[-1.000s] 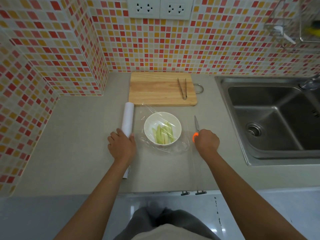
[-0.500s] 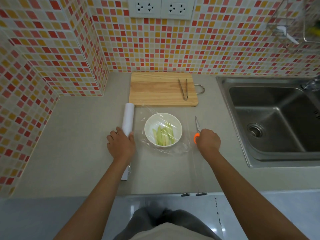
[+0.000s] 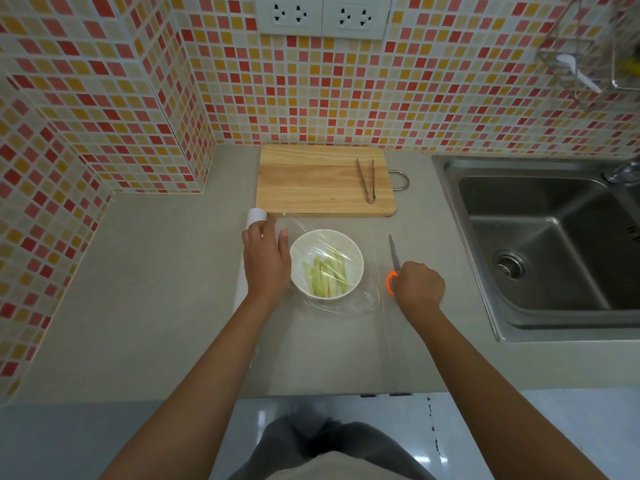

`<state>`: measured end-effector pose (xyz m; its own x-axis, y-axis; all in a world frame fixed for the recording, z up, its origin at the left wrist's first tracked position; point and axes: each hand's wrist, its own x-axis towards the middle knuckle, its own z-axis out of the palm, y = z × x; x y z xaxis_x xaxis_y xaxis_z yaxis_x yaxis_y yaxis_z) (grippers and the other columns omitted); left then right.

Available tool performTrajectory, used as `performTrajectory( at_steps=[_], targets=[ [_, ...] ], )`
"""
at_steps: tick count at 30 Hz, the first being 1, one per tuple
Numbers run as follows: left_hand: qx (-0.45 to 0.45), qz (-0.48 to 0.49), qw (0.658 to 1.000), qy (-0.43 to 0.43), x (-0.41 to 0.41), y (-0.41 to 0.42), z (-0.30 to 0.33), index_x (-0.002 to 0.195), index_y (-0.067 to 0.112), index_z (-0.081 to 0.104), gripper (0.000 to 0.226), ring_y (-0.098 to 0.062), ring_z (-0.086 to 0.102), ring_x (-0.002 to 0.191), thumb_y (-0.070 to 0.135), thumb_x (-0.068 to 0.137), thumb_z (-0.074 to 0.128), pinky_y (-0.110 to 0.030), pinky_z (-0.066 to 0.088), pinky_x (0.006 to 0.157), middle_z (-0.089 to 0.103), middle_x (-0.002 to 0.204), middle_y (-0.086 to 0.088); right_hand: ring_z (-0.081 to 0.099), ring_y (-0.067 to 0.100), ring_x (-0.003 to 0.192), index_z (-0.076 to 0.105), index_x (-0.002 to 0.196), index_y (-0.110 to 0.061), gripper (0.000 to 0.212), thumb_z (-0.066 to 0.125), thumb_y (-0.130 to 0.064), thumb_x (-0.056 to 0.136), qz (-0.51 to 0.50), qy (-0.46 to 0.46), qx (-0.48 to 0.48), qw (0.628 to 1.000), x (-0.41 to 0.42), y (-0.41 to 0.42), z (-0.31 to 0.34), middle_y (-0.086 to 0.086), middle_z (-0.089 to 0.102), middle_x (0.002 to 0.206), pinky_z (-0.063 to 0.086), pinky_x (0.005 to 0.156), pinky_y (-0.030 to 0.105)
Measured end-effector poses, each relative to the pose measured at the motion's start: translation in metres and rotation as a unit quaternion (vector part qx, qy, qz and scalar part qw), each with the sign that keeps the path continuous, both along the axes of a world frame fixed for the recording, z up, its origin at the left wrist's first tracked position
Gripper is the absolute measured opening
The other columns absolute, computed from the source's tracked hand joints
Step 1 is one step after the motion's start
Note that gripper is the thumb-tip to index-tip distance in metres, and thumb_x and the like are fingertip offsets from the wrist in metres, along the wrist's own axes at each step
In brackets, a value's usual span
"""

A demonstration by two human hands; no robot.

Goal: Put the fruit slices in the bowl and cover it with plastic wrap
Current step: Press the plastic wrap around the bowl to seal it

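White and round, the bowl [image 3: 326, 264] sits on the grey counter [image 3: 145, 289] just in front of the board [image 3: 325, 181], between the two hands. Pale green fruit slices [image 3: 325, 278] lie in its near half, side by side, their long axes running roughly away from the person and leaning a little to the left at the far ends. Clear wrap [image 3: 343, 303] is draped over the bowl, stretched from the roll across the rim and puddled in wrinkles on the counter at the near right side. The roll [image 3: 250, 251] lies just left of the bowl, its long axis running front to back, its far end near the board's left corner. The left hand [image 3: 266, 263] rests palm down on the roll, fingers curved over it and thumb toward the bowl, grasping the roll. The right hand [image 3: 419, 286] is clenched around the orange handle of the scissors [image 3: 394, 263], whose closed blades point away from the person, right of the bowl. Tongs [image 3: 367, 181] lie on the right part of the wooden board, closed end toward the person, and a metal loop sticks out from the board's right edge. A steel sink [image 3: 540, 237] is set into the counter at right, well apart from the bowl. Small red, orange and cream mosaic tiles cover the wall [image 3: 346, 105], which steps forward at left, and two white sockets [image 3: 322, 15] sit high on it. Below the counter edge the floor is glossy and pale.
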<state>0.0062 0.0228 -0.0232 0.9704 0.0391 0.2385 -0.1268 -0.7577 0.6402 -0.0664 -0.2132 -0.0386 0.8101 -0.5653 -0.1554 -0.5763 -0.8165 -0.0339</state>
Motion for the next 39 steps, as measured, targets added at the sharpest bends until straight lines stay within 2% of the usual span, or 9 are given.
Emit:
performTrajectory(
  at_steps=[3,6,13,15,19,22,26,29,39],
  targets=[
    [-0.071,0.007,0.997,0.031,0.006,-0.012,-0.005,0.135,0.009,0.047,0.040,-0.025,0.041,0.123,0.027,0.101,0.038,-0.028,0.034,0.095,0.051,0.129,-0.012,0.066,0.028,0.088,0.067,0.104,-0.009,0.031,0.047,-0.031,0.097,0.021,-0.159,0.061,0.985,0.008,0.008,0.008,0.010,0.067,0.098,0.042,0.069,0.028],
    [-0.130,0.025,0.988,0.075,0.013,-0.021,-0.013,0.138,0.011,0.044,0.041,-0.026,0.042,0.124,0.028,0.101,0.035,-0.030,0.035,0.099,0.050,0.129,-0.012,0.057,0.016,0.091,0.066,0.106,-0.011,0.030,0.044,-0.030,0.099,0.032,-0.306,0.316,0.898,0.028,0.026,0.018,0.005,0.064,0.098,0.040,0.080,0.024],
    [-0.130,0.075,0.977,0.152,0.027,-0.025,-0.026,0.140,0.003,0.040,0.052,-0.032,0.048,0.125,0.037,0.101,0.033,-0.038,0.037,0.101,0.058,0.126,-0.018,0.051,0.000,0.101,0.061,0.123,-0.014,0.038,0.037,-0.034,0.101,0.012,-0.281,0.517,0.809,0.056,0.058,0.001,-0.006,0.061,0.108,0.037,0.084,0.002],
    [-0.141,0.080,0.974,0.160,0.030,-0.025,-0.028,0.130,0.001,0.052,0.050,-0.031,0.053,0.119,0.038,0.101,0.036,-0.035,0.042,0.095,0.059,0.124,-0.018,0.053,0.001,0.105,0.060,0.125,-0.011,0.041,0.036,-0.034,0.101,-0.002,-0.278,0.533,0.799,0.058,0.061,-0.007,-0.003,0.063,0.117,0.038,0.086,0.006],
    [-0.163,0.069,0.970,0.169,0.032,-0.025,-0.032,0.078,0.006,0.056,0.039,-0.023,0.057,0.073,0.034,0.100,0.042,-0.024,0.033,0.052,0.058,0.074,-0.004,0.057,0.004,0.105,0.064,0.121,-0.010,0.039,0.037,-0.031,0.101,-0.021,-0.283,0.538,0.794,0.060,0.065,-0.014,-0.003,0.066,0.115,0.040,0.080,0.002],
    [-0.181,0.090,0.964,0.172,0.032,-0.026,-0.033,0.080,0.007,0.052,0.034,-0.018,0.051,0.070,0.033,0.100,0.042,-0.029,0.033,0.058,0.055,0.073,-0.001,0.060,0.004,0.095,0.069,0.110,-0.012,0.035,0.039,-0.027,0.100,-0.031,-0.292,0.526,0.798,0.060,0.064,-0.015,-0.012,0.067,0.099,0.041,0.071,-0.002],
    [-0.184,0.118,0.963,0.159,0.030,-0.025,-0.034,0.079,0.009,0.046,0.033,-0.018,0.047,0.068,0.033,0.101,0.038,-0.029,0.031,0.060,0.051,0.071,0.001,0.057,0.010,0.071,0.069,0.085,-0.004,0.039,0.041,-0.027,0.100,-0.029,-0.291,0.507,0.811,0.060,0.061,-0.022,0.005,0.065,0.074,0.045,0.066,0.022],
    [-0.165,0.124,0.968,0.142,0.029,-0.024,-0.035,0.079,0.011,0.044,0.034,-0.017,0.045,0.064,0.035,0.101,0.036,-0.030,0.029,0.058,0.050,0.068,0.004,0.032,0.010,0.054,0.038,0.055,-0.015,0.045,0.044,-0.019,0.099,-0.025,-0.301,0.495,0.814,0.059,0.061,-0.023,0.001,0.035,0.052,0.027,0.053,0.028],
    [-0.166,0.096,0.974,0.117,0.031,-0.021,-0.034,0.081,0.014,0.049,0.031,-0.004,0.046,0.058,0.037,0.100,0.041,-0.019,0.032,0.053,0.050,0.063,0.012,0.027,0.011,0.055,0.036,0.061,-0.009,0.039,0.045,-0.013,0.098,-0.020,-0.311,0.459,0.832,0.060,0.056,-0.023,-0.002,0.029,0.054,0.022,0.052,0.028]
  ],
)
